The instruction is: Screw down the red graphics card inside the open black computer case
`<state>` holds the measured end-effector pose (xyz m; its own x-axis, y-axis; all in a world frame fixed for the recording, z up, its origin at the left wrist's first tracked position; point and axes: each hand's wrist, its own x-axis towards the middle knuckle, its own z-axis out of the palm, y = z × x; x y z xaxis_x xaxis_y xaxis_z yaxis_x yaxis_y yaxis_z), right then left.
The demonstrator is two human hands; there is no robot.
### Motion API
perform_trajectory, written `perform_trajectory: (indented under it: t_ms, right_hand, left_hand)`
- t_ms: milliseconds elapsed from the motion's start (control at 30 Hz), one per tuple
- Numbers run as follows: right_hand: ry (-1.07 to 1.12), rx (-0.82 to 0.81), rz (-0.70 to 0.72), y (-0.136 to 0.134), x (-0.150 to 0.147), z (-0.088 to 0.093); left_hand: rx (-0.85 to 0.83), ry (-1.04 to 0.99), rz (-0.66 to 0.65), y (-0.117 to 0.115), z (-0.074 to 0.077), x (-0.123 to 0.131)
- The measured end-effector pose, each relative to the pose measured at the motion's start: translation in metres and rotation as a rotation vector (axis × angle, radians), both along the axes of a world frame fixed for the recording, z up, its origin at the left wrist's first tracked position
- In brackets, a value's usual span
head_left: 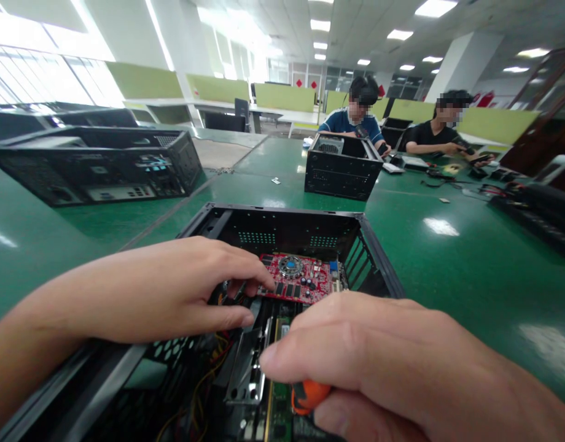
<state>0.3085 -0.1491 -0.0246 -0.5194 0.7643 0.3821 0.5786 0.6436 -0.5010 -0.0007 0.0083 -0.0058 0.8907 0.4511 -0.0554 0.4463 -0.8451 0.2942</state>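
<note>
An open black computer case [282, 215] lies in front of me. Inside it sits a red graphics card [305, 276] with a round fan. My left hand [209, 285] reaches over the case's left side, its fingertips at the card's near left corner and its thumb apart from them. It grips nothing I can see. My right hand [356, 356] is closed around an orange-and-black screwdriver handle [307, 396]; its shaft and tip are hidden. Below the hands, a metal bracket [250, 368] lies beside a green memory module [280, 411]. Loose cables [204, 387] run along the left inside.
Another computer case [98, 166] lies on the green table [245, 190] at the left. A third case [342, 169] stands farther back, near a person in blue. A second person in black handles parts at the right, near cables and a dark chassis [540, 215].
</note>
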Motion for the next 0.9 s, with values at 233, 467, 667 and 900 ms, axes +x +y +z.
perform_trajectory:
  t_ms: [233,467,667,900]
  right_hand:
    - [0.011,0.084,-0.079,0.008,-0.001,-0.006]
    - [0.036,0.153,-0.153,0.013,0.001,-0.007]
    - [0.075,0.220,-0.192,0.014,-0.003,-0.005]
    - [0.086,0.316,-0.166,0.018,-0.009,-0.003]
  left_hand:
    - [0.035,0.013,-0.011,0.000,-0.001,-0.001]
    - [-0.029,0.026,0.027,-0.003,0.001,0.003]
    - [-0.101,0.057,0.072,-0.005,0.007,0.006]
    - [-0.115,0.065,0.093,-0.003,0.005,0.005]
